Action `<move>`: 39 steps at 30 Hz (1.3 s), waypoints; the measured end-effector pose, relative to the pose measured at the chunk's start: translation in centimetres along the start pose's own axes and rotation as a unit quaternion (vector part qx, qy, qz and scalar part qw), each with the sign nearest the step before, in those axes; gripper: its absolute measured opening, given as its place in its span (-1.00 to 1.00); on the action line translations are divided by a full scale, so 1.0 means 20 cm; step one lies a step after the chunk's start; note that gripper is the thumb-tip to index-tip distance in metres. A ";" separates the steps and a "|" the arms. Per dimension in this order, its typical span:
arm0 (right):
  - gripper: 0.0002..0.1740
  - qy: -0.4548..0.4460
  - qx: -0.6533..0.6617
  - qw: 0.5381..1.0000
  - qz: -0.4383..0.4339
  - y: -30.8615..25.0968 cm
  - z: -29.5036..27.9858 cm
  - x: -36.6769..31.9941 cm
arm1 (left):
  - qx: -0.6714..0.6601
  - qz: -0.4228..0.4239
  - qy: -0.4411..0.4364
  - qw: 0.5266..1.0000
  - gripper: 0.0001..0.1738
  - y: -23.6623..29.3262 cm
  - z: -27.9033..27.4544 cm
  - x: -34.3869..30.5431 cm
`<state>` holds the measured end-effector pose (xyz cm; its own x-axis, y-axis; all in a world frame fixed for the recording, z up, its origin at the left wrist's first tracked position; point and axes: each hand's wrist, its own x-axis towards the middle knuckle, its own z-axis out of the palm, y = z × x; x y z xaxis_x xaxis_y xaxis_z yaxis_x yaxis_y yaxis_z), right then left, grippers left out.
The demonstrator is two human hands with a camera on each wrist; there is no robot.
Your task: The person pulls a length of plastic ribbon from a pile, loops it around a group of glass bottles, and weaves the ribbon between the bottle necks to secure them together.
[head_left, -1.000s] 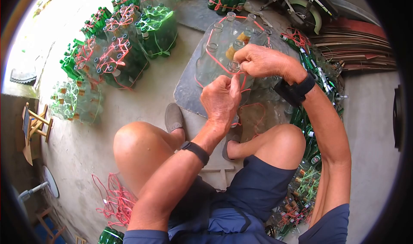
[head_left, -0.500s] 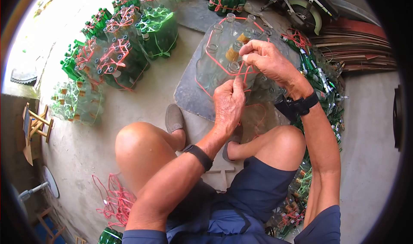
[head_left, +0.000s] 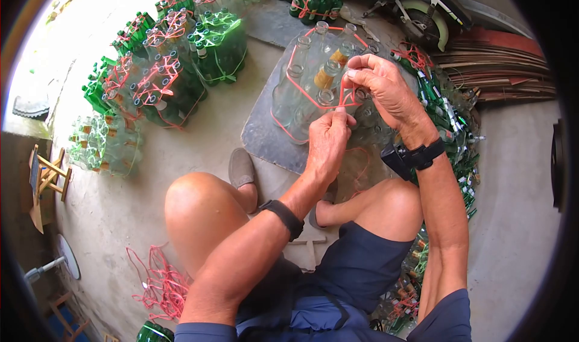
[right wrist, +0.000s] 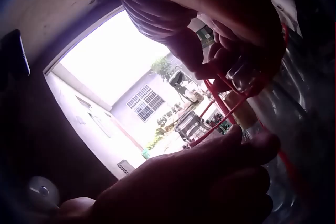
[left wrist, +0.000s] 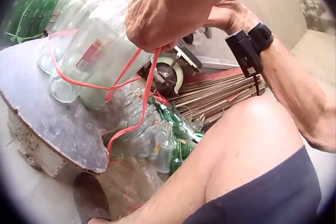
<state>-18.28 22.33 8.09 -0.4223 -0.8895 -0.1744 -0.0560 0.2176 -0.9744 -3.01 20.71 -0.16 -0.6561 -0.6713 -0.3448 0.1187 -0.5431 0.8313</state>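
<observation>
A bundle of clear glass bottles (head_left: 283, 104) stands upright on a dark grey board (head_left: 259, 134), with red plastic string (head_left: 309, 95) running round the necks. My left hand (head_left: 329, 140) pinches the string between thumb and finger beside the nearest bottle neck. Just above and right of it, my right hand (head_left: 389, 92) pinches a raised loop of the same string between thumb and forefinger. From my left hand (left wrist: 168, 19), in the left wrist view, string hangs down past the board's edge. A second band circles the bottles lower down. The right wrist view is dark, with crossed strings (right wrist: 223, 111) between both hands.
Tied bundles of green and clear bottles (head_left: 157, 83) stand at the left. Loose bottles (head_left: 443, 107) lie heaped on the right, near stacked brown sheets (head_left: 494, 65) and a wheel (head_left: 422, 19). Tangled red string (head_left: 163, 285) lies on the floor by my left knee.
Both hands have shifted rightward along the nearest bottle neck. My right hand has drawn away from the neck, and a loop of red string now shows between the hands.
</observation>
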 end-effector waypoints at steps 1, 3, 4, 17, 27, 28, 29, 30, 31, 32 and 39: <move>-0.71 0.009 0.006 1.000 0.002 0.00 0.00 0.00 | -0.009 -0.004 -0.001 1.000 -0.54 0.00 0.00 0.00; -0.71 0.026 0.040 0.999 0.000 0.02 0.00 0.01 | -0.018 -0.007 -0.002 1.000 -0.53 0.01 0.01 0.00; -0.71 0.044 0.075 0.996 -0.001 0.02 -0.01 0.02 | -0.025 -0.010 0.006 1.000 -0.52 0.02 0.02 0.00; -0.68 0.073 0.033 0.993 -0.084 0.07 0.06 0.06 | -0.058 -0.024 0.005 0.998 -0.59 -0.02 0.03 0.03; -0.60 0.017 -0.221 0.962 -0.162 0.03 0.10 0.10 | -0.096 -0.050 -0.002 0.994 -0.62 0.00 0.03 0.03; -0.56 0.000 -0.262 0.954 -0.149 0.02 0.10 0.11 | -0.100 -0.049 -0.006 0.994 -0.62 0.00 0.03 0.03; -0.56 0.000 -0.262 0.954 -0.149 0.01 0.10 0.11 | -0.105 -0.047 -0.009 0.993 -0.63 0.00 0.03 0.03; -0.59 0.003 -0.301 0.937 -0.176 -0.02 0.11 0.10 | -0.105 -0.048 -0.009 0.993 -0.63 0.01 0.03 0.02; -0.62 0.005 -0.339 0.919 -0.204 -0.03 0.12 0.10 | -0.104 -0.052 -0.008 0.993 -0.63 0.01 0.04 0.02; -0.62 0.005 -0.339 0.919 -0.203 -0.04 0.12 0.10 | -0.103 -0.057 -0.006 0.993 -0.64 0.02 0.04 0.02; -0.62 -0.036 -0.409 0.869 -0.277 -0.05 0.10 0.15 | -0.115 -0.061 -0.010 0.991 -0.67 0.03 0.05 0.02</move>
<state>-17.81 18.62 8.19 -0.0695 -0.9649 0.2531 -0.8692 -0.0659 -0.4900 -3.93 20.59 0.52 -0.6901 -0.5845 -0.4268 0.2029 -0.7223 0.6612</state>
